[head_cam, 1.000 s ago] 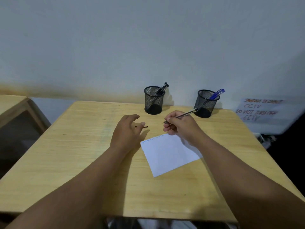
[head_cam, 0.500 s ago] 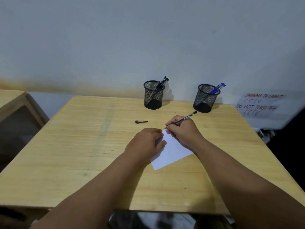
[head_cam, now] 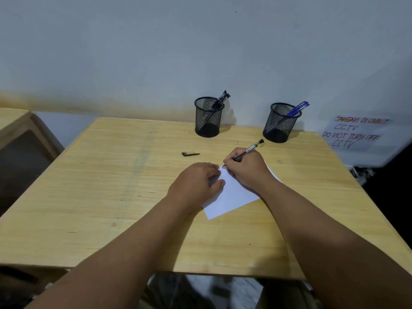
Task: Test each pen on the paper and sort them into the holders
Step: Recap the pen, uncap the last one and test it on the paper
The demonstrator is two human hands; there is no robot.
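The right hand [head_cam: 247,169] held a black pen [head_cam: 249,150] in a writing grip, its tip down at the far corner of the white paper [head_cam: 231,197], which lay on the wooden table [head_cam: 111,186]. The left hand [head_cam: 196,186] rested on the paper's left edge with its fingers curled loosely, pinning the sheet and gripping nothing. A black pen cap [head_cam: 190,154] lay alone on the table, apart from both hands. Near the wall stood two black mesh holders: the left holder [head_cam: 208,118] held black pens [head_cam: 220,101], and the right holder [head_cam: 281,123] held blue pens [head_cam: 297,108]. A handwritten sign [head_cam: 354,133] leaned against the wall on the right.
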